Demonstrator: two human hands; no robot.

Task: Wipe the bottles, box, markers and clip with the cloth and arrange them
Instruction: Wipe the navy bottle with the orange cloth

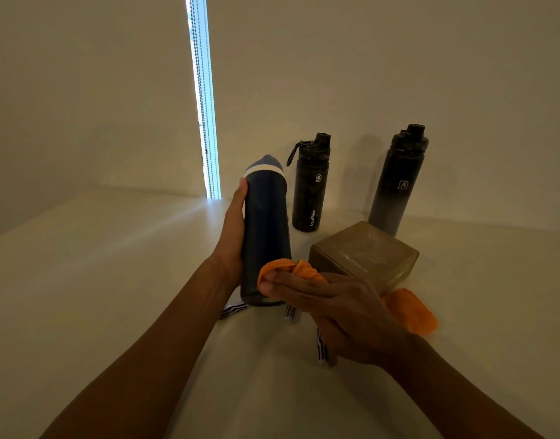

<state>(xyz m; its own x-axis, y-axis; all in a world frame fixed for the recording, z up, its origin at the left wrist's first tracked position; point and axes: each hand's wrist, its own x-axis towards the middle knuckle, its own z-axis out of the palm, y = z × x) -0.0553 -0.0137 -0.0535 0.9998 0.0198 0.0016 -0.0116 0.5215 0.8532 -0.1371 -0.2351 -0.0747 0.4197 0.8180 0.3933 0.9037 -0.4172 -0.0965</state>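
Observation:
My left hand (pixel 232 231) grips a tall navy bottle (pixel 266 223) with a white band under its cap, holding it tilted above the white table (pixel 98 280). My right hand (pixel 332 308) holds a bunched orange cloth (pixel 291 269) against the lower part of that bottle; the cloth's tail (pixel 411 310) hangs out to the right. Two black bottles stand upright at the back: a short one (pixel 310 188) and a taller one (pixel 396 182). A brown cardboard box (pixel 364 253) sits in front of them. Black-and-white markers (pixel 232 310) (pixel 323 348) lie partly hidden under my hands.
A wall rises right behind the bottles. A narrow bright window gap with bead cords (pixel 204 106) runs down at the back left. The table's left side stretches out white and bare to a side wall.

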